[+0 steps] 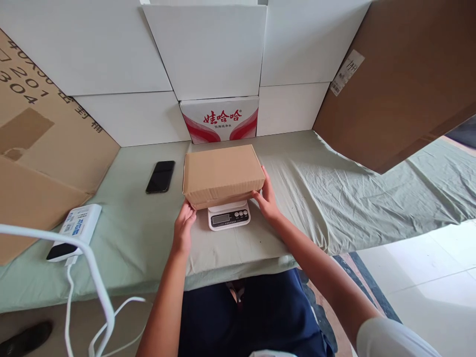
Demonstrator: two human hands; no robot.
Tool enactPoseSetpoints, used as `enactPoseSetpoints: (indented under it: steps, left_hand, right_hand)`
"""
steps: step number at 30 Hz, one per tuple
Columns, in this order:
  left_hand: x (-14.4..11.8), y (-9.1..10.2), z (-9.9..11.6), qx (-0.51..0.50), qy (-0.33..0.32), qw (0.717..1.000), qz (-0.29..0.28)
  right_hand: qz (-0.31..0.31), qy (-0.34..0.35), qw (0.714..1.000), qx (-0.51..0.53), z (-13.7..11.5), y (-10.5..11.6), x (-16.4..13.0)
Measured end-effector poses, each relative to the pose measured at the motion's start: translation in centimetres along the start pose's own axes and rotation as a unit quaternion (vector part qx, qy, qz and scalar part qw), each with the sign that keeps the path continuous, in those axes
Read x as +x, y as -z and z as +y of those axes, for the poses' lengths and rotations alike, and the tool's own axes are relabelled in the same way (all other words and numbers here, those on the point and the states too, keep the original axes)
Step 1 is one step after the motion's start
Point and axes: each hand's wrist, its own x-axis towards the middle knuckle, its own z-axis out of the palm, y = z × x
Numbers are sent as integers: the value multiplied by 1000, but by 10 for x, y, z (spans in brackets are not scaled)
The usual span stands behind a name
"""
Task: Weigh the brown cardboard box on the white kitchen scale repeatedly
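Note:
A brown cardboard box [223, 171] is held between my two hands, over a small white kitchen scale [229, 216]. The box hides the scale's platform, so I cannot tell whether it rests on it. My left hand [183, 225] grips the box's near left lower corner from below. At the near right corner, my right hand [268, 198] has its thumb on the front edge and its fingers along the right side. The scale's dark panel with its display and several buttons faces me; the display's reading is not legible.
A black phone [160, 177] lies left of the box on the green cloth [137, 228]. Farther left is a white power bank [76, 230] with a white cable [92, 267]. White cartons [219, 52] line the back; large brown cardboard [401, 74] stands at right, more [44, 148] at left.

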Motion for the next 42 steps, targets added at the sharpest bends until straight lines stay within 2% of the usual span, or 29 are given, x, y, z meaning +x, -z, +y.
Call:
enactPoseSetpoints:
  steps: [9, 14, 19, 26, 31, 34, 37, 40, 42]
  left_hand:
    - [0, -1, 2, 7, -10, 1000, -7]
    - [0, 1, 0, 10, -16, 1000, 8]
    - [-2, 3, 0, 9, -22, 1000, 19]
    - [-7, 0, 4, -9, -71, 996, 47]
    - [-3, 7, 1, 11, -48, 998, 44]
    - [14, 12, 11, 15, -59, 996, 62]
    - [48, 7, 31, -2, -105, 992, 67]
    - [94, -8, 40, -22, -123, 990, 61]
    - [121, -19, 31, -34, -105, 992, 66]
  right_hand:
    - [2, 1, 1000, 4, -10, 1, 0]
    - [23, 1, 1000, 2, -10, 2, -2]
    - [16, 11, 1000, -17, -13, 3, -1]
    - [9, 21, 1000, -1, -18, 3, -1]
    - [2, 18, 1000, 9, -25, 3, 3]
    - [5, 33, 999, 16, -35, 2, 18]
    - [5, 68, 997, 29, -39, -2, 47]
    - [14, 90, 995, 32, -27, -13, 83]
    - [32, 86, 995, 24, -11, -21, 102]
